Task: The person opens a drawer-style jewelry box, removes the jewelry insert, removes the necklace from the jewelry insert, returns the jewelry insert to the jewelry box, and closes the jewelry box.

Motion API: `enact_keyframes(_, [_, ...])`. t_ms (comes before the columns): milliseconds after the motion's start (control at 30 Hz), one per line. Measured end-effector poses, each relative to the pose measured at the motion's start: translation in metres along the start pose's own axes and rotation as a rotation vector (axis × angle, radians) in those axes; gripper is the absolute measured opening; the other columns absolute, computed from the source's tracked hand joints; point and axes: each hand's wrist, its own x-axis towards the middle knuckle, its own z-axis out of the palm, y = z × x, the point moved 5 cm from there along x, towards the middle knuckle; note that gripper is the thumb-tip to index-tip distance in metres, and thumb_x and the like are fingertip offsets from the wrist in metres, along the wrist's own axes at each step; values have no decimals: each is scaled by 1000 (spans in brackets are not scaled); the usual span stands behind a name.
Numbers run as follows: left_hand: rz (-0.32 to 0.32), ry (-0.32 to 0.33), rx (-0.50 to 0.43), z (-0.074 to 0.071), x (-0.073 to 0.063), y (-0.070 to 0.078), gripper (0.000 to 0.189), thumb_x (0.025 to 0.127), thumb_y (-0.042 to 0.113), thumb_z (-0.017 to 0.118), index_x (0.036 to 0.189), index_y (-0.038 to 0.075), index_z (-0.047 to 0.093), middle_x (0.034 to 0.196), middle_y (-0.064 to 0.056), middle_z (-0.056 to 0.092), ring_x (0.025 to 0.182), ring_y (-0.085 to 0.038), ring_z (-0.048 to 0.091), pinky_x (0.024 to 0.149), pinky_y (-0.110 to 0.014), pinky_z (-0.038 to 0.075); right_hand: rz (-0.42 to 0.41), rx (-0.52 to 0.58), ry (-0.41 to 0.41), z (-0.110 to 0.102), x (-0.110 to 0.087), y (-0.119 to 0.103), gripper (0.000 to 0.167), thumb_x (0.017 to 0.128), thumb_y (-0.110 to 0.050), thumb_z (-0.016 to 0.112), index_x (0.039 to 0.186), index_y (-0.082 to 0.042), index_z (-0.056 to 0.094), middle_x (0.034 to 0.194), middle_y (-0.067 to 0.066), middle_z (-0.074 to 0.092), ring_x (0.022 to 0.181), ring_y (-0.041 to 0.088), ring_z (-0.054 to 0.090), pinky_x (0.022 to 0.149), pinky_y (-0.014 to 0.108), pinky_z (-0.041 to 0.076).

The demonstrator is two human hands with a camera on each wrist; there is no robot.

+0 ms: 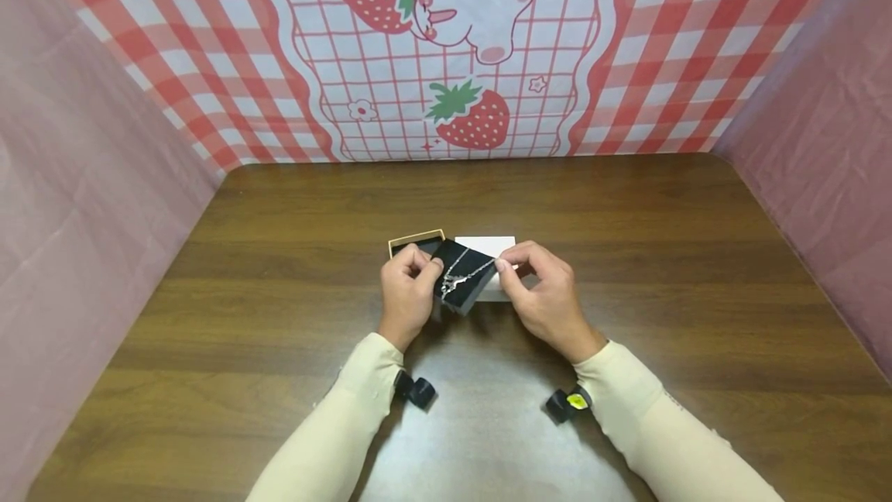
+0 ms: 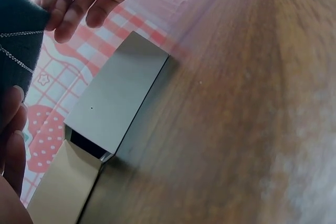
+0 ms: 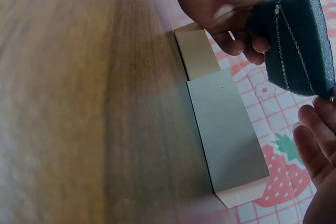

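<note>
A black foam jewelry pad (image 1: 470,258) is held up above the table between both hands, tilted. Across its face lies a silver chain necklace (image 1: 454,282), bunched with small ornaments near the lower edge. The left hand (image 1: 407,293) pinches the pad's left side between thumb and fingers. At the upper right corner, the thumb and index finger of the right hand (image 1: 547,293) pinch the pad where the chain runs over its edge. In the right wrist view, two chain strands cross the pad's other face (image 3: 291,40).
Behind the hands, a gold-edged box part (image 1: 416,236) with a dark inside sits beside a white box part (image 1: 484,243) on the brown wooden table (image 1: 293,285). A strawberry-patterned cloth (image 1: 474,118) hangs along the back, with pink cloth (image 1: 90,177) at the sides.
</note>
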Motion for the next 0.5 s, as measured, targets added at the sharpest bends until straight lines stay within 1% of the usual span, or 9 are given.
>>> enact_keyframes(167, [-2,10,4,0,0,0,26,77,-18,57,58,-8,43,64,-23,57,63,-8,52,58,-19,41,-31,-10,11,0,0,2,20,96,-18,66,89,0,66,87,5,68,75,14,62,66,22,51])
enact_keyframes(233, [-5,12,-1,0,0,-1,25,77,-18,57,58,-8,43,64,-24,57,63,-8,52,58,-19,42,-43,-13,16,0,0,3,15,93,-12,68,87,1,65,85,6,68,74,14,61,64,23,51])
enact_keyframes(300, [-7,11,-8,0,0,-1,25,76,-18,57,58,-8,42,64,-24,57,63,-8,52,58,-19,42,-54,-10,23,0,-1,4,7,88,-2,71,84,0,65,83,7,67,72,15,60,62,26,51])
enact_keyframes(333, [-7,13,-9,0,0,-1,25,76,-18,57,58,-8,42,63,-23,56,63,-8,52,58,-19,42,-58,-13,25,0,-1,4,8,84,3,72,83,0,65,82,8,67,72,15,60,60,27,51])
enact_keyframes(400, [-6,17,-16,-1,0,-1,25,75,-19,56,58,-8,42,63,-22,56,63,-8,51,58,-19,42,-63,-15,26,1,-1,4,16,77,13,72,81,-1,64,80,9,66,71,15,60,58,29,51])
enact_keyframes(467, [-6,23,-23,-1,0,-2,25,75,-19,56,57,-8,41,62,-20,55,62,-7,51,58,-19,41,-56,-20,21,1,-1,2,21,74,16,72,81,-2,64,80,8,66,70,14,59,58,29,51])
enact_keyframes(500, [-5,26,-27,-1,0,-3,25,75,-19,56,57,-8,41,62,-18,55,62,-7,51,58,-19,41,-47,-22,15,2,-1,2,21,74,17,71,81,-2,64,80,8,66,70,14,59,58,28,52])
